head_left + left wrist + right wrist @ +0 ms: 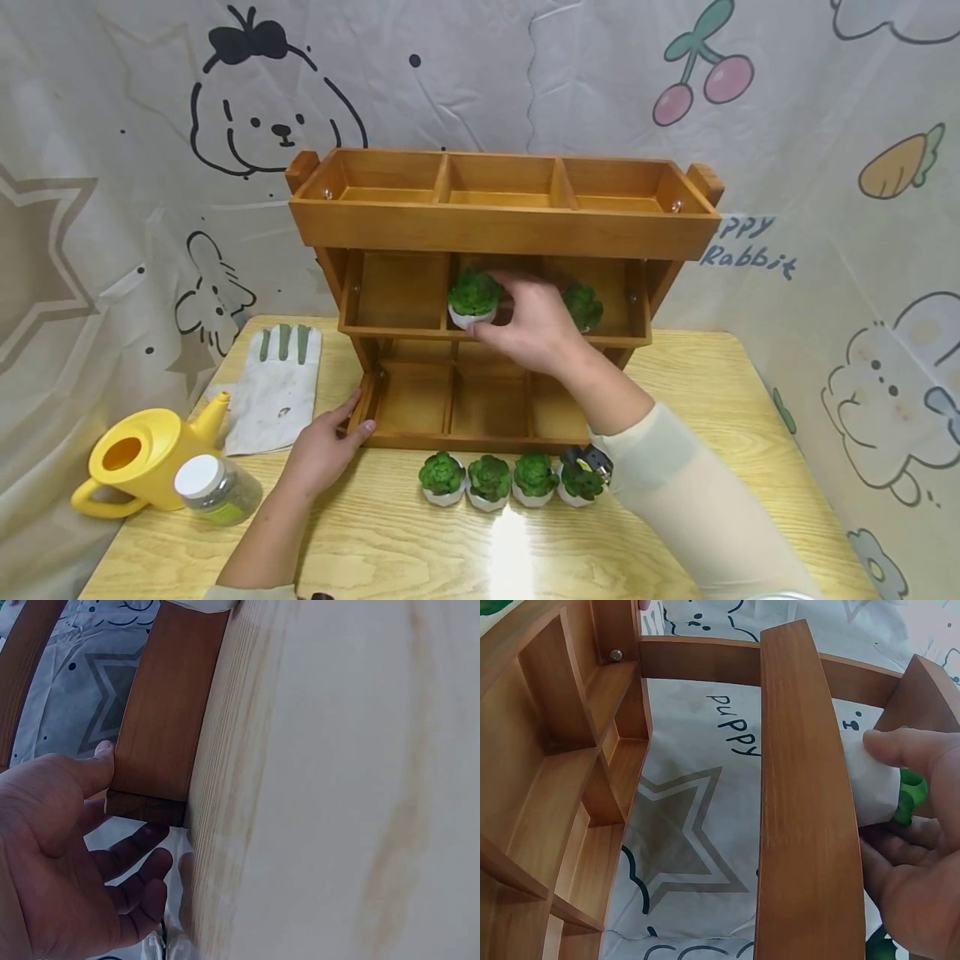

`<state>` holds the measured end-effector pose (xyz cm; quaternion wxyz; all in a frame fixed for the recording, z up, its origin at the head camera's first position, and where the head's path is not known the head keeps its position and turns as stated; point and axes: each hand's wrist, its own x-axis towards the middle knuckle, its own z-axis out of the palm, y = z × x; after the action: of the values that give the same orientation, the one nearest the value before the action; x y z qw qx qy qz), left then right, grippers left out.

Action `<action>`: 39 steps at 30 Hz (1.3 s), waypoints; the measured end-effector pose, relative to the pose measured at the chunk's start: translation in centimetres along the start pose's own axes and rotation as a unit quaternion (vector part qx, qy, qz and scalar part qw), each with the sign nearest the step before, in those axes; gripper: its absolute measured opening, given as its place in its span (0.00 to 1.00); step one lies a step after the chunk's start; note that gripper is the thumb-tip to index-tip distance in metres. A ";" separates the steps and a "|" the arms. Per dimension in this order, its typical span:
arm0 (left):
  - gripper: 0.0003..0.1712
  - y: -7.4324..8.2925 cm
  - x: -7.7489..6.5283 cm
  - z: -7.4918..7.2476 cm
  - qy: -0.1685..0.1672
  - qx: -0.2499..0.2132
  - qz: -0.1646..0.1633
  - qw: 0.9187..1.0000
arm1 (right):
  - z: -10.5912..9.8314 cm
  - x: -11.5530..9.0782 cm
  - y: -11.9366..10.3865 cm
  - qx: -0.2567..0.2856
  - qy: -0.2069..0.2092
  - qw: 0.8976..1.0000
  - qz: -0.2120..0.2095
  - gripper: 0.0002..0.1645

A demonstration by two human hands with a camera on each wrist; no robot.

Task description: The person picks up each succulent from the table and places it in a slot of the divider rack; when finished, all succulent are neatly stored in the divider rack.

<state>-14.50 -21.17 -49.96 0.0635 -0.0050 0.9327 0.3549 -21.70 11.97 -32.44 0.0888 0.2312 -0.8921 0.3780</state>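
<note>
On the printed cloth (806,108) beyond the worktop (690,383), near its far right corner, handwritten-style lettering (748,260) reads "ppy" above "Rabbit", the upper word's start hidden by the wooden shelf (502,233). The right wrist view shows the word "puppy" (739,735) on the cloth, turned sideways. By the worktop's left edge, the jar (217,490) bears a yellow-green label (231,510), its print too small to read.
</note>
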 end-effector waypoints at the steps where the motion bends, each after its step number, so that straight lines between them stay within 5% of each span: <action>1: 0.42 0.1 0.1 0.0 -0.001 0.000 0.001 1.000 | 0.0 0.0 0.0 -0.004 -0.001 1.000 0.002 0.37; 19: 0.41 0.6 0.4 0.0 -0.004 0.001 0.000 1.000 | 0.1 0.5 0.2 -0.048 -0.018 0.998 0.029 0.34; 39: 0.42 0.4 -0.2 0.1 -0.013 0.004 -0.008 1.000 | 0.1 -1.0 0.0 -0.049 -0.041 0.997 0.044 0.45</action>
<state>-14.33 -20.82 -49.75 0.0789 -0.0073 0.9332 0.3505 -20.77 12.24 -32.83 0.0468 0.2020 -0.9216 0.3281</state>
